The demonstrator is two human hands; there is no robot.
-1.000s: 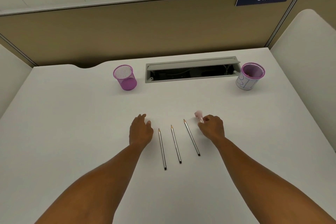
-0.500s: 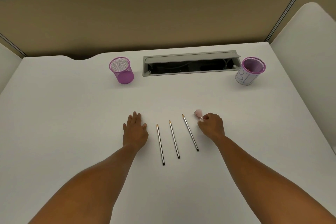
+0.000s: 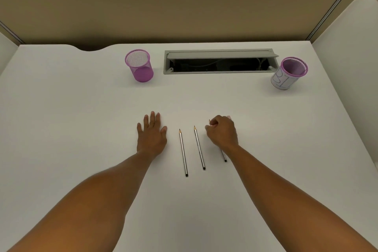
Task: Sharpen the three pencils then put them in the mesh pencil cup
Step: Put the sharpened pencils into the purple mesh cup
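Three grey pencils lie side by side on the white desk (image 3: 81, 129), tips pointing away from me. The left pencil (image 3: 183, 151) and middle pencil (image 3: 199, 147) lie free. My right hand (image 3: 222, 133) covers most of the right pencil (image 3: 224, 156), its fingers curled round it near the tip. A pink sharpener (image 3: 228, 117) peeks out just behind that hand. My left hand (image 3: 152, 135) rests flat on the desk, left of the pencils. The empty purple mesh pencil cup (image 3: 140, 65) stands at the back left.
An open cable hatch (image 3: 221, 53) sits in the desk at the back centre. A second purple cup wrapped in scribbled paper (image 3: 289, 72) stands at the back right. Beige partition walls close the desk behind and to the right.
My right hand has moved left from the sharpener onto the right pencil. My left hand has flattened onto the desk. The view has tilted down.
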